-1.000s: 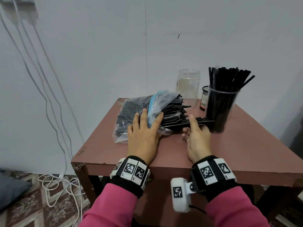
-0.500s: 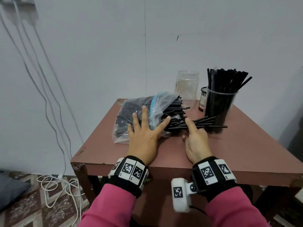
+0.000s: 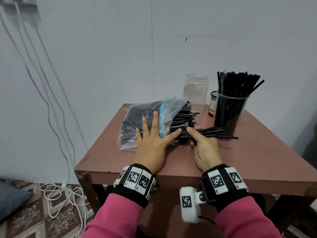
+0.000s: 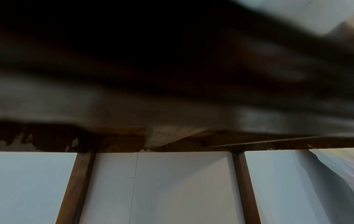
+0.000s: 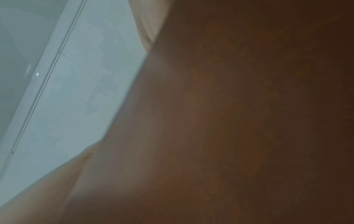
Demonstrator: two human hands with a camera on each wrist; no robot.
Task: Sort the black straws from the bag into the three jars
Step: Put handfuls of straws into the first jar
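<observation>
Pressing the bag (image 3: pixel 137 117) flat, the left hand (image 3: pixel 151 145) lies spread, fingers straight, near the surface's (image 3: pixel 257 160) left edge. The right hand (image 3: pixel 205 146) pinches a straw bundle (image 3: pixel 216 133) beside the filled jar (image 3: pixel 229 110).

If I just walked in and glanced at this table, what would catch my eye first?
Probably the clear bag stuffed with black straws, pinned flat by the left hand at the table's middle. Next, the right hand gripping a small bunch of straws, and the jar packed with upright straws behind it.
</observation>
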